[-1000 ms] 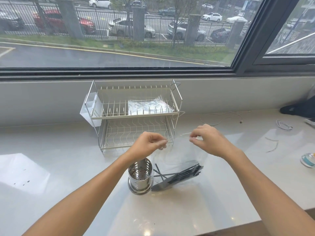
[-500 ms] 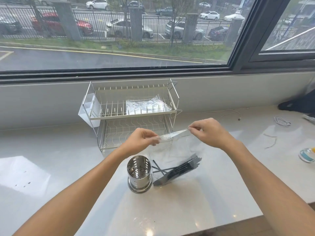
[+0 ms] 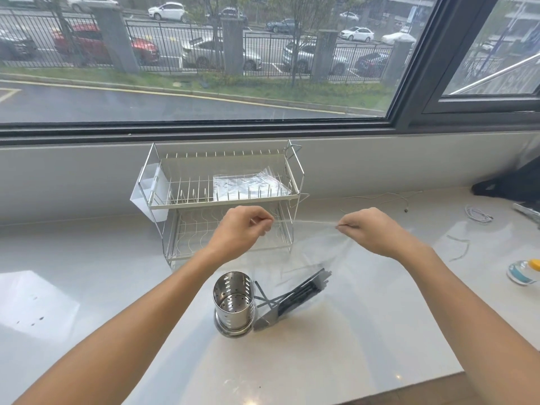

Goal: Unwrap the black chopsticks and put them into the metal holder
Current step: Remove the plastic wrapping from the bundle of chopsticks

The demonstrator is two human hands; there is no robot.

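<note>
From the head camera, your left hand [image 3: 242,229] and right hand [image 3: 371,229] are both raised above the counter [image 3: 336,361], each pinched shut on one end of the top edge of a clear plastic wrapper [image 3: 309,247]. That edge is pulled into a taut strip between your 2 hands, and the rest of the wrapper hangs down from it toward the counter.

The black chopsticks [image 3: 298,293] are in the bottom of the wrapper (a loose bundle, tilted up to the right), with the low end just beside the metal holder [image 3: 233,302]. The holder stands upright on the counter, below your left hand, and nothing shows inside it.

Behind your hands a 2-tier wire dish rack [image 3: 225,200] sits against the wall under the window, with another clear wrapper [image 3: 248,185] lying on its top tier. A white cable [image 3: 479,214] lies on the counter off to the right.
</note>
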